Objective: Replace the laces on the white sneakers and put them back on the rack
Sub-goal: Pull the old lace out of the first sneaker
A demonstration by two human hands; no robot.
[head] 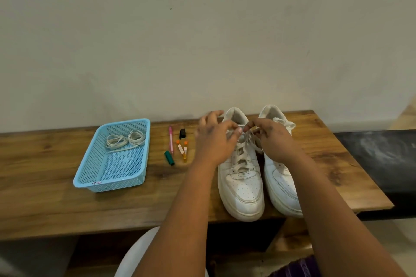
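Here, right of centre, my left hand and right hand pinch the lace atop the left sneaker; it probably needs unthreading next, with spare laces waiting in the basket.

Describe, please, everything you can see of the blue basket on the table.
The blue basket is a shallow rectangular tray, plastic by its look, with perforated mesh walls and floor. It sits flat on the wooden table, left of the pens. Two coiled off-white laces lie in its far end. A small pink mark shows on its near wall. Neither hand touches it.
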